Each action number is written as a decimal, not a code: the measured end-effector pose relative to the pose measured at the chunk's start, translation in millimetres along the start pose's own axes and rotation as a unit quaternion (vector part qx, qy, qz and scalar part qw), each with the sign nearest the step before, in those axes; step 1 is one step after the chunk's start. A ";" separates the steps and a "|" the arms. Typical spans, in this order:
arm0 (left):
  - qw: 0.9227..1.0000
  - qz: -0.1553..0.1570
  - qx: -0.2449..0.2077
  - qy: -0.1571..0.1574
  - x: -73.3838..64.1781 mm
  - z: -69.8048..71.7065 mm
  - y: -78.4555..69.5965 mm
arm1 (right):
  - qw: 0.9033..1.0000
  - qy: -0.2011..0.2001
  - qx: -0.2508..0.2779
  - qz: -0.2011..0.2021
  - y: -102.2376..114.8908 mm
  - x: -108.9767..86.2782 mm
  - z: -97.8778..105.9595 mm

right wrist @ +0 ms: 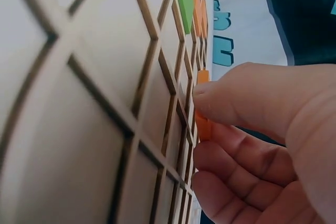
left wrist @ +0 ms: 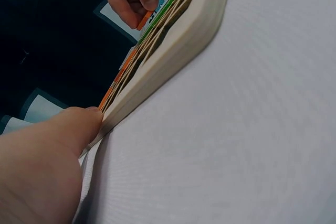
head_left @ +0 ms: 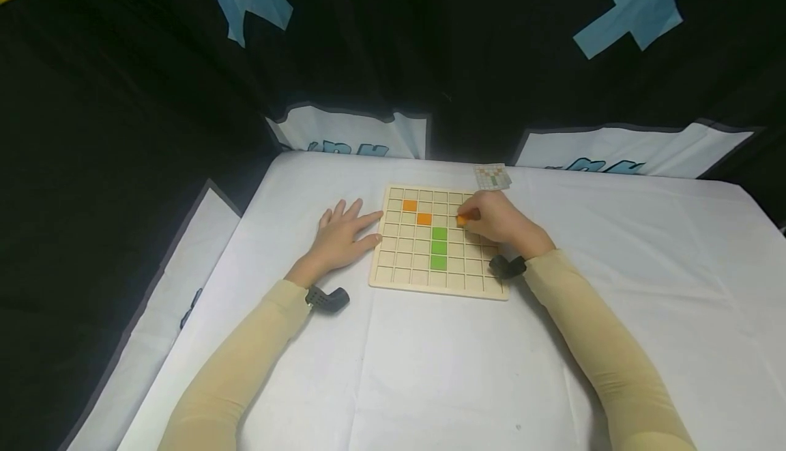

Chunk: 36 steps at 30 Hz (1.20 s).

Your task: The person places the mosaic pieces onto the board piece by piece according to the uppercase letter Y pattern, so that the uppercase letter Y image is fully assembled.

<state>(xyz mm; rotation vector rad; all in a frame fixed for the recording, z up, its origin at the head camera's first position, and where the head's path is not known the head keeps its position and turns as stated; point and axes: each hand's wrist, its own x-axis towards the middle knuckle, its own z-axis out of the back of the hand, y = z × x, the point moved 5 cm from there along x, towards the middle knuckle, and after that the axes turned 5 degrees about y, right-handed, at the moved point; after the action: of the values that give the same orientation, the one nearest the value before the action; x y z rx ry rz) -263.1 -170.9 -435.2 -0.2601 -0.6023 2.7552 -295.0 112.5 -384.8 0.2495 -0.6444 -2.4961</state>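
A square wooden grid board [head_left: 405,277] lies on the white table, with two orange tiles [head_left: 424,219] and a column of three green tiles [head_left: 439,247] set in its cells. My right hand [head_left: 500,219] is over the board's right part, pinching another orange tile [right wrist: 203,124] between thumb and fingers, close over the grid. That tile also shows edge-on in the left wrist view. On the left, my left hand [head_left: 340,238] rests with fingers spread, its thumb and index fingertip at the board's left edge.
A small card [head_left: 492,177] printed with a coloured grid pattern lies behind the board, near the right hand. White cloth covers the table [head_left: 442,369]. Black curtains [head_left: 393,41] with blue tape hang behind and at the left. Each wrist wears a dark camera [head_left: 328,299].
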 end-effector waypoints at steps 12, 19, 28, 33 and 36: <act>1.000 0.000 -0.001 -0.003 0.8 -2.1 -1.6 | 1.000 0.016 -0.001 -0.011 4.1 3.9 -5.7; 1.000 0.001 -0.002 -0.002 0.3 -1.0 -3.5 | 1.000 0.011 0.005 -0.021 1.9 5.8 -9.0; 1.000 0.001 -0.001 -0.003 -0.8 1.0 -4.3 | 1.000 0.002 0.003 -0.015 2.9 6.4 -9.7; 1.000 0.005 0.002 -0.003 -0.7 0.9 -4.2 | 1.000 0.001 0.002 -0.013 3.8 7.0 -10.0; 1.000 0.006 0.001 -0.003 -0.6 0.5 -3.5 | 1.000 0.002 0.004 -0.012 4.4 7.3 -9.9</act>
<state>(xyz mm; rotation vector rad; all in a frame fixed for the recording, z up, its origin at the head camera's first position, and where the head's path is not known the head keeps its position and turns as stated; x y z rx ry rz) -261.7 -168.2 -433.2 -0.2556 -0.5999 2.7684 -296.1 101.4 -391.6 0.2672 -0.6530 -2.5164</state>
